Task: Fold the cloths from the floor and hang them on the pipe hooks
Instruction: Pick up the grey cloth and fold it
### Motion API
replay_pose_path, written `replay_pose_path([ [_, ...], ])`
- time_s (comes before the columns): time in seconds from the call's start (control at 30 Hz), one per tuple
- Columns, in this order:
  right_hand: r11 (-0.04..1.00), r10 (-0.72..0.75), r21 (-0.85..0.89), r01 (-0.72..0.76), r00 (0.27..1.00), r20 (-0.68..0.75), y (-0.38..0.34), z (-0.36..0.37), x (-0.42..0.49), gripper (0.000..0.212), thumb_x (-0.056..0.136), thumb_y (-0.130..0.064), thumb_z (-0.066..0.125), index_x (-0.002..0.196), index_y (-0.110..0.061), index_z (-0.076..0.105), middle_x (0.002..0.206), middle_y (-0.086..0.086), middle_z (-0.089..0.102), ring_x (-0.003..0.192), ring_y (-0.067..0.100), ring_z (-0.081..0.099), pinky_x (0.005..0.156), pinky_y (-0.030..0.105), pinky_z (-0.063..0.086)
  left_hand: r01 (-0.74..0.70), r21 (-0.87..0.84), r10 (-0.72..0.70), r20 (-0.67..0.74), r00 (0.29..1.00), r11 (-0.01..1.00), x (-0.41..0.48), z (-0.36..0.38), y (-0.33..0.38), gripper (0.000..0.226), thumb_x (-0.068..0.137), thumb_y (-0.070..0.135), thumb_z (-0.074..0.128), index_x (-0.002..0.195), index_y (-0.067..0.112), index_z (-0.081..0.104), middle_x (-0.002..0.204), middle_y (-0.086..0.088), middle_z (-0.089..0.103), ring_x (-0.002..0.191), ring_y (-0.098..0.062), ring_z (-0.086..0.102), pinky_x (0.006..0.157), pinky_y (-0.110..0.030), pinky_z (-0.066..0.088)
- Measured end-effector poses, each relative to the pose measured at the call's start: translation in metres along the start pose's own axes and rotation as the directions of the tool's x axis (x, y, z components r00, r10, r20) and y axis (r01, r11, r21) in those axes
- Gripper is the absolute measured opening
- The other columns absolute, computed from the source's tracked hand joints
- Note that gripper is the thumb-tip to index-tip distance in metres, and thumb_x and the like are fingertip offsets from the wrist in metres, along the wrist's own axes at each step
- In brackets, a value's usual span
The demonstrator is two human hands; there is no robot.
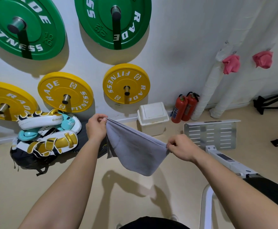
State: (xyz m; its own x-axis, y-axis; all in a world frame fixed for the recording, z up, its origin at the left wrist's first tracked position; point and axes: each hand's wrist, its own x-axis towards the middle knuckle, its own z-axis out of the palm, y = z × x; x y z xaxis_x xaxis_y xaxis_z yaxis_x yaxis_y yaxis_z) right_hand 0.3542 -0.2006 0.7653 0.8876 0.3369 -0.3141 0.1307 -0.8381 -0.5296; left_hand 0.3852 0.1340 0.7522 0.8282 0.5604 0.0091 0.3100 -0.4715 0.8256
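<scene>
Two Hands Holding One Grey Cloth in Mid-Air

One grey cloth (135,149) hangs doubled above the tan floor (35,187), stretched between both hands. The left hand (96,128) pinches its upper left corner between thumb and fingers. The right hand (182,147) pinches the opposite corner, lower in the frame. The cloth's bottom fold sags free, touching nothing.

Two pink cloths (230,63) already hang at the white wrapped pipes (207,90) on the right. Near the pipe bases stand two red fire extinguishers (183,107) and a white lidded bin (152,118). Boxing pads (44,134) lie at left, below wall-mounted yellow weight plates (65,91).
</scene>
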Motion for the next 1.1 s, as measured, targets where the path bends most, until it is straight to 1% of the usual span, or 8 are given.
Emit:
replay_pose_path([
  [0.17, 0.998, -0.026, 0.048, 0.037, 0.977, -0.213, -0.004, -0.023, -0.005, 0.02, 0.075, -0.035, 0.074, 0.064, -0.024, 0.062, 0.07, -0.007, 0.064, 0.068, 0.012, 0.061, 0.061, 0.03, 0.05, -0.034, -0.013, 0.034, -0.005, 0.999, 0.999, 0.003, -0.007, 0.003, 0.013, 0.095, 0.015, 0.062, 0.09, 0.025, 0.068, 0.087, 0.002, 0.068, 0.086, -0.018, 0.063, 0.077, -0.031, 0.049],
  [0.33, 0.985, -0.011, 0.142, 0.094, 0.867, -0.498, -0.012, -0.054, 0.005, 0.016, 0.077, -0.024, 0.082, 0.086, -0.029, 0.07, 0.074, -0.012, 0.067, 0.072, 0.007, 0.063, 0.067, 0.028, 0.051, -0.09, 0.033, 0.09, -0.001, 0.996, 0.995, 0.0, -0.013, 0.007, 0.011, 0.098, 0.017, 0.058, 0.095, 0.026, 0.065, 0.091, 0.003, 0.066, 0.088, -0.018, 0.061, 0.079, -0.034, 0.051],
  [0.43, 0.992, -0.007, 0.109, 0.068, 0.876, -0.482, -0.012, -0.072, 0.015, 0.026, 0.082, -0.02, 0.078, 0.105, -0.029, 0.071, 0.082, -0.009, 0.069, 0.079, 0.014, 0.063, 0.076, 0.034, 0.053, -0.093, -0.006, 0.093, 0.011, 0.996, 0.996, -0.003, -0.013, 0.012, 0.01, 0.098, 0.016, 0.058, 0.097, 0.024, 0.064, 0.092, 0.003, 0.066, 0.089, -0.015, 0.061, 0.08, -0.033, 0.051],
  [0.57, 0.995, -0.043, 0.057, 0.086, 0.846, -0.532, -0.016, -0.087, 0.03, 0.003, 0.089, -0.02, 0.066, 0.089, -0.023, 0.067, 0.092, -0.001, 0.066, 0.087, 0.022, 0.061, 0.078, 0.039, 0.051, -0.058, -0.079, 0.061, 0.031, 0.998, 0.995, -0.008, -0.011, 0.016, 0.011, 0.098, 0.014, 0.057, 0.098, 0.022, 0.064, 0.095, 0.002, 0.066, 0.093, -0.016, 0.062, 0.082, -0.031, 0.048],
  [0.73, 0.972, -0.047, 0.177, 0.154, 0.869, -0.492, -0.032, -0.088, 0.039, 0.003, 0.096, -0.018, 0.057, 0.093, -0.017, 0.059, 0.091, 0.0, 0.065, 0.086, 0.021, 0.056, 0.073, 0.034, 0.041, -0.142, 0.127, 0.099, 0.293, 0.951, 0.982, -0.026, 0.008, 0.007, 0.011, 0.096, 0.012, 0.057, 0.096, 0.019, 0.065, 0.092, 0.0, 0.066, 0.088, -0.017, 0.06, 0.074, -0.027, 0.039],
  [0.8, 0.968, 0.028, 0.22, 0.12, 0.822, -0.569, -0.029, -0.089, 0.041, 0.005, 0.097, -0.018, 0.055, 0.098, -0.014, 0.059, 0.092, 0.002, 0.063, 0.087, 0.021, 0.053, 0.073, 0.031, 0.036, -0.025, 0.039, 0.017, 0.195, 0.981, 0.999, -0.028, 0.01, 0.005, 0.011, 0.097, 0.012, 0.056, 0.1, 0.016, 0.066, 0.095, -0.002, 0.066, 0.091, -0.018, 0.06, 0.076, -0.027, 0.04],
  [0.93, 0.983, -0.034, 0.148, 0.112, 0.893, -0.448, -0.031, -0.082, 0.041, 0.004, 0.097, -0.019, 0.057, 0.095, -0.017, 0.059, 0.092, 0.001, 0.066, 0.085, 0.022, 0.058, 0.07, 0.03, 0.037, 0.189, -0.073, -0.188, 0.019, 0.982, 0.979, -0.023, 0.006, 0.005, 0.011, 0.099, 0.015, 0.054, 0.101, 0.016, 0.064, 0.099, -0.004, 0.066, 0.099, -0.025, 0.061, 0.085, -0.033, 0.046],
  [1.1, 0.955, 0.035, 0.266, 0.13, 0.843, -0.537, -0.034, -0.077, 0.042, 0.006, 0.099, -0.02, 0.053, 0.095, -0.017, 0.057, 0.094, 0.002, 0.065, 0.089, 0.023, 0.057, 0.074, 0.032, 0.039, 0.149, -0.081, -0.139, 0.112, 0.984, 0.986, -0.023, 0.007, 0.013, 0.013, 0.098, 0.017, 0.054, 0.106, 0.016, 0.065, 0.1, -0.002, 0.065, 0.097, -0.021, 0.058, 0.081, -0.029, 0.043],
])
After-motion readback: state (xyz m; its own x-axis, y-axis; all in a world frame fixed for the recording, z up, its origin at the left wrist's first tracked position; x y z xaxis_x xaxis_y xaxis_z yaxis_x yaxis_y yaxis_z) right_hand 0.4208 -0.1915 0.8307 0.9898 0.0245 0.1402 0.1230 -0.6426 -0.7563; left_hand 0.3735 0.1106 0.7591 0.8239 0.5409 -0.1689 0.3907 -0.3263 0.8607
